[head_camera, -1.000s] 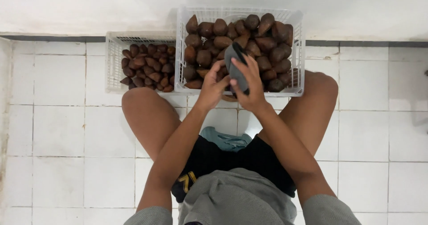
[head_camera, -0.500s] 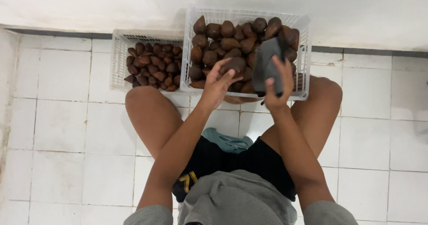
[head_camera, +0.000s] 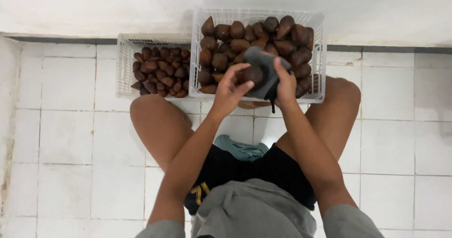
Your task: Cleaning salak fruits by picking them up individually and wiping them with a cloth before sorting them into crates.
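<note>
Left hand (head_camera: 230, 89) and right hand (head_camera: 286, 82) hold a brown fruit (head_camera: 253, 74) in grey cloth (head_camera: 263, 68) above the basket (head_camera: 256, 15)

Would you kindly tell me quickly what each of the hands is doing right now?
Left hand: closed on a brown fruit with its fingertips.
Right hand: closed around a dark grey cloth, against the same fruit.

I see a plain tiled floor (head_camera: 66, 139) meeting a white wall (head_camera: 94, 7), with two white wire baskets (head_camera: 123, 63) of brown scaly fruit (head_camera: 160, 70) at the far side: likely a home sorting spot.
</note>
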